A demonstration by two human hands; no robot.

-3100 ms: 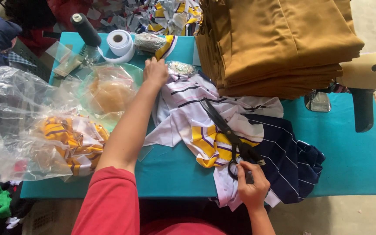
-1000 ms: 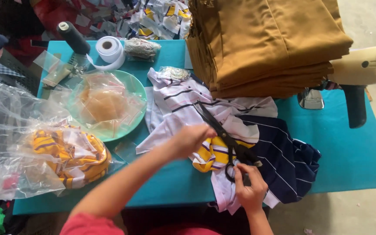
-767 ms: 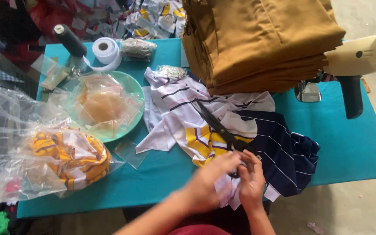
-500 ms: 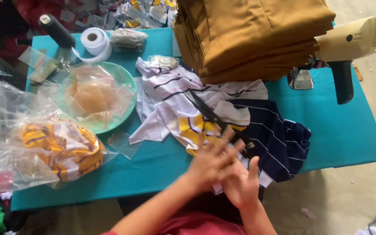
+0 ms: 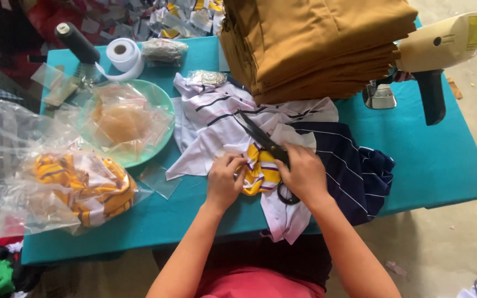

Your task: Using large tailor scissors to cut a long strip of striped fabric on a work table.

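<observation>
My left hand [image 5: 224, 181] pinches a yellow, white and purple striped piece of fabric [image 5: 261, 173] lying on the teal table [image 5: 437, 160]. My right hand [image 5: 302, 172] rests on the same piece and covers the handles of black scissors [image 5: 260, 136], whose blades point up and left. Under the piece lie white striped fabric [image 5: 216, 113] and navy striped fabric [image 5: 349, 165].
A tall stack of folded mustard cloth [image 5: 316, 44] stands at the back. A cream hand-held tool [image 5: 437, 47] lies at right. A green plate [image 5: 164, 105] with small plastic bags, a tape roll [image 5: 122, 55], a black thread spool [image 5: 75, 41] and bagged striped pieces [image 5: 78, 187] sit at left.
My left hand has come back from the far side of the table to the striped piece in front of me. My right hand has stayed at the scissors. The view shifted slightly.
</observation>
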